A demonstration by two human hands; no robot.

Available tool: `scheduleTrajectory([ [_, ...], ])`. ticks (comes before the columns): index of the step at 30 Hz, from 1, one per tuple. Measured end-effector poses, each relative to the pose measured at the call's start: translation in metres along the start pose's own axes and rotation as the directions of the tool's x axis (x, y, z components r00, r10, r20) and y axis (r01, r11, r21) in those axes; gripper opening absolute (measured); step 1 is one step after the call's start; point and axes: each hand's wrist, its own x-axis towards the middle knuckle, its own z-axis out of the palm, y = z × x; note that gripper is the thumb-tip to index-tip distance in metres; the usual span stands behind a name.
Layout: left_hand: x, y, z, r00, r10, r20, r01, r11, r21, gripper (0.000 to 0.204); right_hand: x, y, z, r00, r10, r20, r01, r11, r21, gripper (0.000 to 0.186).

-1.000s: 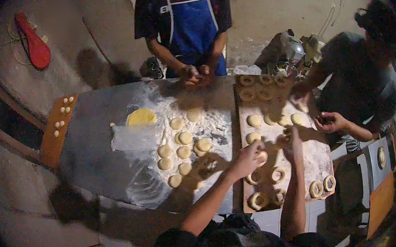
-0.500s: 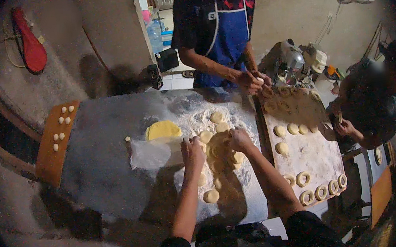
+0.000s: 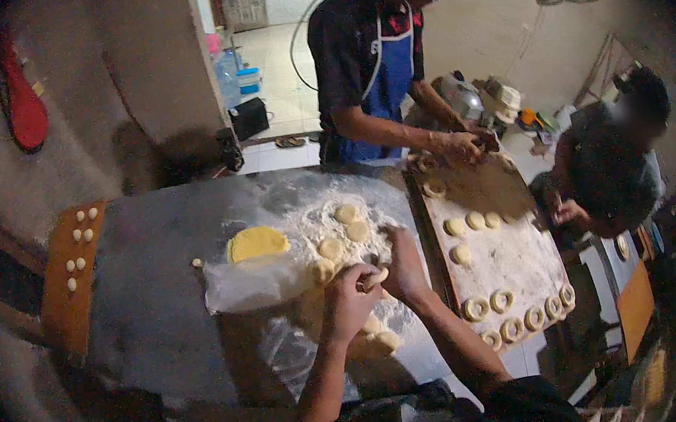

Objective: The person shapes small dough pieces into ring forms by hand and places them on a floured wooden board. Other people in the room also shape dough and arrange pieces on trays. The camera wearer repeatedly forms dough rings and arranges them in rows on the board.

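My left hand (image 3: 351,302) is closed round a small pale dough piece (image 3: 375,279), whose end sticks out toward my right hand. Close on the other side, my right hand (image 3: 406,266) has its fingers apart, with nothing seen between them. Both are over the floured table (image 3: 154,263). Round dough pieces (image 3: 330,250) lie in the flour just beyond my hands, and more dough rounds (image 3: 385,343) sit below them, partly hidden by my wrists. A yellow flattened dough sheet (image 3: 257,242) lies to the left, beside a clear plastic sheet (image 3: 247,285).
On the right, a floured board (image 3: 517,270) bears dough rings (image 3: 513,328) and several rounds (image 3: 461,256). A co-worker in a blue apron (image 3: 395,65) reaches over its far end; another person (image 3: 612,157) is farther right. A brown board (image 3: 73,313) with small dough balls lies far left.
My hands have come together, and a dough piece now shows in the left one. The right hand's fingers have opened. The view has shifted, and the co-worker's hands have moved over the board.
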Motion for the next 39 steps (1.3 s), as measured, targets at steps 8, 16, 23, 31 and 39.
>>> scheduleTrajectory([
  [8,-0.019,-0.004,0.033,0.947,0.186,-0.261,-0.238,0.954,-0.184,0.04,-0.02,0.016,-0.023,0.872,-0.072,0.484,-0.476,0.099,0.874,0.056],
  [16,-0.014,-0.001,0.062,0.982,0.038,-0.187,-0.101,0.935,-0.34,0.02,-0.031,0.002,-0.058,0.957,0.017,0.291,-0.168,0.85,0.5,0.053],
  [23,-0.027,0.004,0.143,0.959,0.21,-0.189,-0.216,0.976,-0.012,0.031,-0.062,0.061,-0.11,0.965,0.163,0.205,-0.259,0.469,0.844,0.05],
  [31,-0.03,0.072,0.25,0.991,0.11,-0.074,-0.109,0.994,0.017,0.018,-0.092,0.109,-0.199,0.937,0.286,0.201,-0.35,0.771,0.532,0.047],
  [39,-0.024,0.104,0.343,0.985,0.138,0.101,-0.153,0.975,0.16,0.022,-0.118,0.183,-0.254,0.968,0.249,-0.018,-0.133,0.576,0.807,0.039],
])
